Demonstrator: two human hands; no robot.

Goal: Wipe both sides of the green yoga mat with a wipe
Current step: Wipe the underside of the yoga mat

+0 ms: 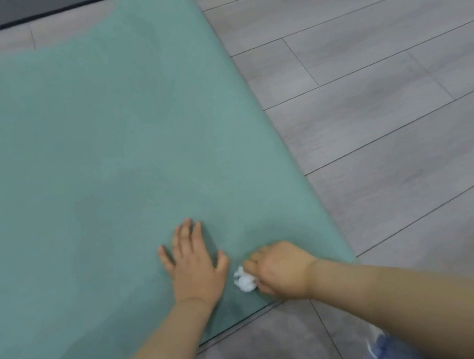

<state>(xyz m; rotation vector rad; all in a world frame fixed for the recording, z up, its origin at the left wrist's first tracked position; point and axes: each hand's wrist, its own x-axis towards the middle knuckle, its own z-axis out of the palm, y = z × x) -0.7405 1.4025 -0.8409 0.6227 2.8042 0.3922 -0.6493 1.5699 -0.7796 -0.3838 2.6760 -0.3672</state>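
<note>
Hands sit close together near the lower corner of the green yoga mat [96, 144], both resting on its surface. The left hand [195, 269] lies flat, palm down, its fingers straight and spread, the thumb angled out toward the right; it grasps nothing and simply presses on the mat. Just beside it, the right hand [283, 270] is curled, knuckles up, and its fingers are pinched around a small crumpled white wipe [244, 280]. The wipe bulges out from the fingertips on the side facing the left hand and touches the mat; a narrow strip of bare mat separates it from the left thumb.

Both forearms are bare and reach in from the bottom of the view, the left one crossing over the mat's near edge, the right one coming in from the lower right across the floor [385, 97].

The mat lies spread out on the floor and fills most of the left and middle of the view. Its right long edge runs on a slant from the top of the view down to the corner just right of the right wrist, and the near short edge runs from that corner down and to the left. Slightly darker patches show on the mat's surface to the left of the hands.

The floor is grey wood-look planks with thin dark seams. A bit of frayed blue denim [384, 350] shows at the bottom right, under the right forearm. A dark band [24, 20] runs along the top left edge beyond the mat.
</note>
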